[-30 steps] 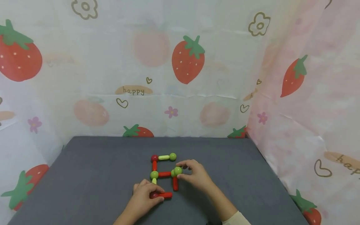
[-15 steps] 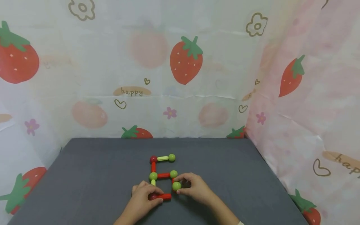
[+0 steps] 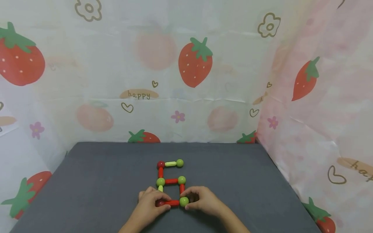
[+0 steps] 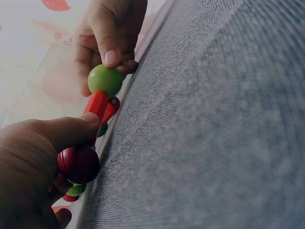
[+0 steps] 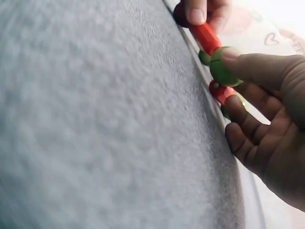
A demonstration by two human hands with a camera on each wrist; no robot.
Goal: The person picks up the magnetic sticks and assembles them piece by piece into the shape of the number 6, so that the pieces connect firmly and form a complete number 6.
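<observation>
A figure of balls and rods, looking like magnetic building pieces, lies flat on the table. With thumb and fingers, my left hand point(image 3: 148, 204) holds the front red rod point(image 3: 174, 203) close to a dark red ball point(image 4: 78, 164), which the fingers partly cover in the head view. My right hand point(image 3: 205, 200) pinches a green ball point(image 3: 184, 202) at the front right corner. That ball meets the right end of the front rod, and another red rod point(image 3: 182, 188) runs back from it to a second green ball point(image 3: 182, 180).
Further back, a red rod point(image 3: 171, 181) joins a green ball point(image 3: 160, 182) on the left. Beyond are a dark red ball point(image 3: 161, 164), a pale yellow-green rod point(image 3: 170, 164) and a green ball point(image 3: 179, 162). Strawberry-printed cloth point(image 3: 175, 71) surrounds the dark grey table point(image 3: 102, 181).
My right hand has brought the green ball toward the front, from beside the middle row to the front rod's right end. My left hand has kept its hold on the front piece.
</observation>
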